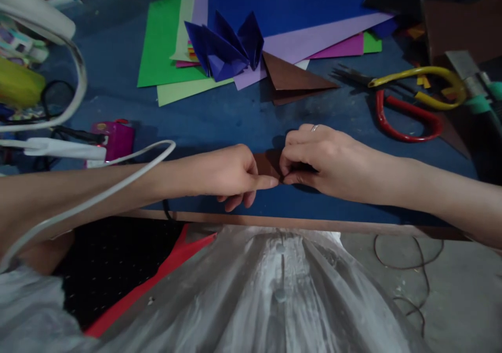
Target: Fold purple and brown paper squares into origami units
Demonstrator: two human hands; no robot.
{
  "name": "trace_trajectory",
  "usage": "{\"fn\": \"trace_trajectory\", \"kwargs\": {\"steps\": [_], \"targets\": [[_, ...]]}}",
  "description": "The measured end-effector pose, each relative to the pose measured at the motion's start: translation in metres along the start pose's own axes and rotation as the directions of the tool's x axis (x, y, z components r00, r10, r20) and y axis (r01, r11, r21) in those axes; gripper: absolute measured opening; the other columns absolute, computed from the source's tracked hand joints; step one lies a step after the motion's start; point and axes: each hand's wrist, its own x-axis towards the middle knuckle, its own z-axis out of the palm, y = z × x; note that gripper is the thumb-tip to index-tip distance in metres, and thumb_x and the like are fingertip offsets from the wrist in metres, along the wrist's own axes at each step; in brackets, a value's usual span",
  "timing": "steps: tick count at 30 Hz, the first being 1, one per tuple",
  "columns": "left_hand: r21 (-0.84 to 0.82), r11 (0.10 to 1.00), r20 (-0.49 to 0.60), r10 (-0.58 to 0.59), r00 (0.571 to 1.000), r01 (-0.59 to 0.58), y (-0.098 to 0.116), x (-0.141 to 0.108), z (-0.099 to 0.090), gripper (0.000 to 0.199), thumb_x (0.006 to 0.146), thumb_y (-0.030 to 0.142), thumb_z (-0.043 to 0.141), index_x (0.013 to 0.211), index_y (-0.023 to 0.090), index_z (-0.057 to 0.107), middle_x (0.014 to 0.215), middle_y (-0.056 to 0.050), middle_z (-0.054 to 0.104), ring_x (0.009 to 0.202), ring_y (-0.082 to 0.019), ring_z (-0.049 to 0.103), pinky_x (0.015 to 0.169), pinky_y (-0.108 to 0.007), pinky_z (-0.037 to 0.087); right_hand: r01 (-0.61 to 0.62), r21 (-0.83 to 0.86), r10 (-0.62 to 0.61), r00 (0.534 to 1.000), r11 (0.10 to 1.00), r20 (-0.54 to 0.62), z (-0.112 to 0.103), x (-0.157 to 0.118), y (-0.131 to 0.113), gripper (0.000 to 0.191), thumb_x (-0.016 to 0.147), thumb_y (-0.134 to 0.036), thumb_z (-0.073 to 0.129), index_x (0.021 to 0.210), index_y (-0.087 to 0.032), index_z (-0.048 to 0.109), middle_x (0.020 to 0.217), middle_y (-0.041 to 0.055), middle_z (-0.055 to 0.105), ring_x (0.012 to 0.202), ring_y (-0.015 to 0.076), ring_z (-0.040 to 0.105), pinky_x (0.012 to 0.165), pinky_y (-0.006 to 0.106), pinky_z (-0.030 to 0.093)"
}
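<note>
A piece of brown paper [268, 163] lies flat on the blue tabletop near its front edge, mostly hidden under my hands. My left hand [235, 172] presses on its left part, the thumb stretched along the near edge and the other fingers curled. At the paper's right end, my right hand [308, 157] pinches the near edge between thumb and fingertips; a ring is on one finger. Just beyond my hands sits a folded brown paper triangle [296, 76], beside a folded dark blue paper piece [227, 49] with several upright points.
Coloured paper sheets [164, 39] are stacked at the back. Scissors [408, 99] with yellow and red handles lie at right. A white cable [129, 172] crosses my left forearm, near a magenta box [113, 141]. The wooden table edge [235, 219] runs in front of me.
</note>
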Motion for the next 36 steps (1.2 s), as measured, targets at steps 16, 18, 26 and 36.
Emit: {"fn": "trace_trajectory", "kwargs": {"steps": [16,18,26,36], "targets": [[-0.067,0.998,0.021,0.014,1.000,-0.012,-0.025,-0.004,0.000,0.050,0.090,0.048,0.060,0.048,0.022,0.060,0.039,-0.001,0.058,0.032,-0.013,0.048,0.039,-0.026,0.034,-0.006,0.014,0.006,1.000,1.000,0.010,-0.001,-0.001,-0.001,0.010,0.090,-0.011,0.066,0.083,-0.018,0.067,0.086,0.0030,0.063,0.085,0.0189,0.054,0.077,0.032,0.039],[-0.068,0.998,0.020,0.008,1.000,-0.006,-0.030,-0.005,0.000,0.050,0.088,0.051,0.062,0.047,0.022,0.061,0.039,-0.002,0.057,0.032,-0.013,0.048,0.039,-0.025,0.035,-0.005,0.014,0.005,1.000,1.000,0.013,-0.001,-0.001,-0.001,0.010,0.090,-0.010,0.066,0.084,-0.018,0.067,0.087,0.0031,0.063,0.086,0.0193,0.055,0.078,0.032,0.039],[-0.131,0.990,0.012,-0.058,0.998,0.059,-0.042,-0.011,-0.001,0.053,0.087,0.051,0.063,0.044,0.021,0.060,0.039,-0.003,0.058,0.030,-0.012,0.044,0.035,-0.024,0.029,0.016,0.007,-0.016,1.000,1.000,-0.021,0.001,-0.002,0.001,0.008,0.089,-0.011,0.069,0.086,-0.019,0.069,0.087,0.0024,0.064,0.086,0.0197,0.057,0.078,0.033,0.043],[-0.217,0.973,0.036,-0.075,0.997,0.081,-0.055,-0.014,0.001,0.054,0.087,0.054,0.062,0.043,0.021,0.062,0.038,-0.005,0.057,0.030,-0.013,0.046,0.033,-0.022,0.031,0.030,-0.003,-0.030,0.999,1.000,-0.031,0.000,-0.002,0.000,0.007,0.089,-0.013,0.072,0.084,-0.018,0.070,0.085,0.0025,0.065,0.083,0.0193,0.057,0.077,0.033,0.043]]}}
